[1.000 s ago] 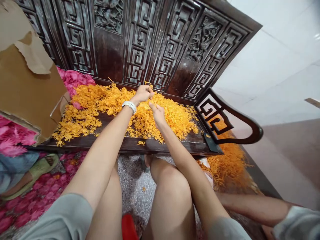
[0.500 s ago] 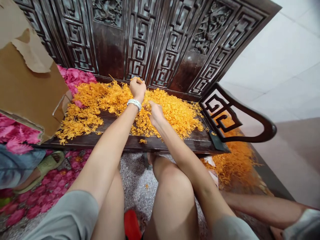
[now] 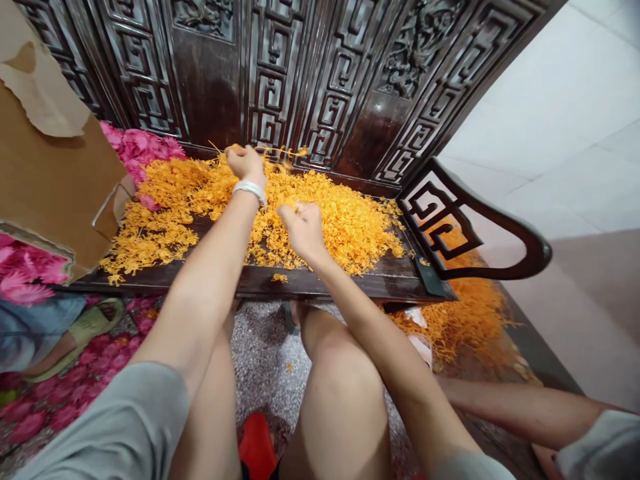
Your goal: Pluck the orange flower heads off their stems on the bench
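My left hand (image 3: 246, 165), with a white band at its wrist, is closed with curled fingers over the back of a heap of small orange flower pieces (image 3: 345, 220). Thin orange strands show at its fingers and stretch out to the right. Lower and to the right, my right hand (image 3: 306, 232) is pinched over the heap, with a bit of orange at its fingertips. The fingers of both hands partly hide what they hold. The heap, which looks like artificial petals, lies along a dark wooden bench (image 3: 400, 280).
A torn cardboard box (image 3: 55, 173) stands at the left beside pink flowers (image 3: 147, 153). Carved panels back the bench, and a curved armrest (image 3: 530, 260) closes its right end. Orange strands (image 3: 465, 320) lie beyond it. Another person's arm (image 3: 530, 407) is at lower right; a green-shod foot (image 3: 97, 323) at left.
My left hand has moved left, away from my right hand, and orange strands now trail to its right. My right hand has shifted slightly left. The view has moved a little.
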Demonstrator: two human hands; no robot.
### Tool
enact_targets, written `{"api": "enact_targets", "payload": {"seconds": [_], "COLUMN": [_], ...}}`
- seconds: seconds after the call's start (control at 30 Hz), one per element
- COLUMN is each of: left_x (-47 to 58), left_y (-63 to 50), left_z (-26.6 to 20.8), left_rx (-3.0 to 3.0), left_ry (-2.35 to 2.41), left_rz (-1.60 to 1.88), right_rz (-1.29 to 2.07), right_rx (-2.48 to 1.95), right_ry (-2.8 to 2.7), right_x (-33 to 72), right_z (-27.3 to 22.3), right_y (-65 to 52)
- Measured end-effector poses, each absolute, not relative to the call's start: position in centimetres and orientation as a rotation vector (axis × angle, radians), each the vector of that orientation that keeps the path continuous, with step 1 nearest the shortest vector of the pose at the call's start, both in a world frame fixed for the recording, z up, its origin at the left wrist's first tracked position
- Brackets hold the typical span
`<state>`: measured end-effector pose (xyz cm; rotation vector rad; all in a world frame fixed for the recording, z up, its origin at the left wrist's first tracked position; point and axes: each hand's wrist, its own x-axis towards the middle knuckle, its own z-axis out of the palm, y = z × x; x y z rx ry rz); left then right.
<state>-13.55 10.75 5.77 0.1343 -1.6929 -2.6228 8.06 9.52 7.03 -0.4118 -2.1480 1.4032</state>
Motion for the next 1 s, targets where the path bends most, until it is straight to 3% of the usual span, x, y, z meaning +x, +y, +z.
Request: {"api": "enact_targets", "payload": {"seconds": [0.1, 0.3, 0.4, 0.47, 0.57, 0.67, 0.77, 1.0], "left_x": [-15.5, -14.1, -12.9, -12.1, -10.5, -8.7, -7.4, -6.9], "left_y": [8.9, 7.9, 8.0, 8.3, 9.5, 11.0, 11.9, 11.6], "left_z": [4.0, 3.8, 5.3, 6.1, 6.7, 6.7, 6.5, 5.8], "left_rx": [0.24, -0.225, -0.573, -0.76, -1.024, -1.296, -1.46, -1.34], "left_ry": [-1.664, -1.857, -1.801, -1.742, -1.737, -1.956, -2.255, -2.481], "left_rz": [-2.619, -2.921, -3.055, -3.134, -3.2, -3.121, -2.895, -2.688], "right_rz": [1.334, 1.47, 1.364, 1.318, 1.593, 1.774, 1.75, 1.785], "right_rx": [-0.172, -0.978, -1.205, -1.141, -0.762, -0.539, -0.625, -0.682], "right_ry": [-2.096, -1.767, -1.788, -1.879, -2.005, -1.948, -1.796, -1.491], "right_x": [9.1, 8.0, 8.1, 8.3, 8.1, 7.3, 6.5, 6.0], "right_z": [7.9, 3.3, 1.3, 1.0, 1.4, 1.4, 0.8, -0.4], "right_y": [10.5, 18.4, 19.5, 19.0, 17.4, 16.4, 16.4, 17.6]}}
